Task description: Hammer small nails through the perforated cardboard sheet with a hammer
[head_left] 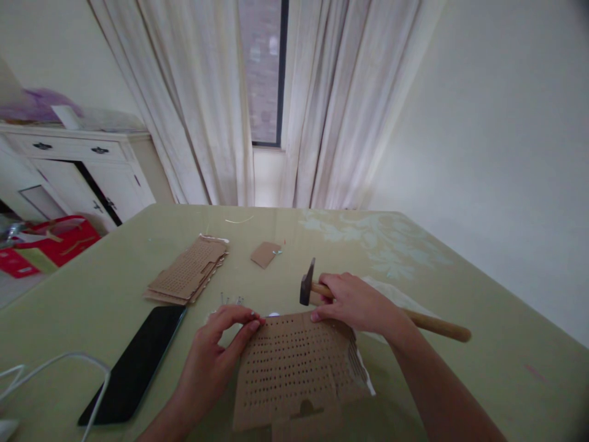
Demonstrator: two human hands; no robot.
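While the right hand (356,302) wraps a hammer (305,290), its thumb meets the hole-dotted cardboard sheet (294,362) at the near side of the smooth table (510,331)!
Left hand (216,344) now: thumb and forefinger at the sheet's far left corner, pinching edge or something tiny, I cannot tell; dark wedge-tipped metal head, rounded wooden handle, brown corrugated sheet gently bowed, slim shiny nails (240,301) just beyond.

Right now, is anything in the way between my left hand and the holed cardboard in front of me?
Nothing visible is: your left hand has its fingertips at the far left corner of the cardboard. The hammer is off to the right, in your right hand.
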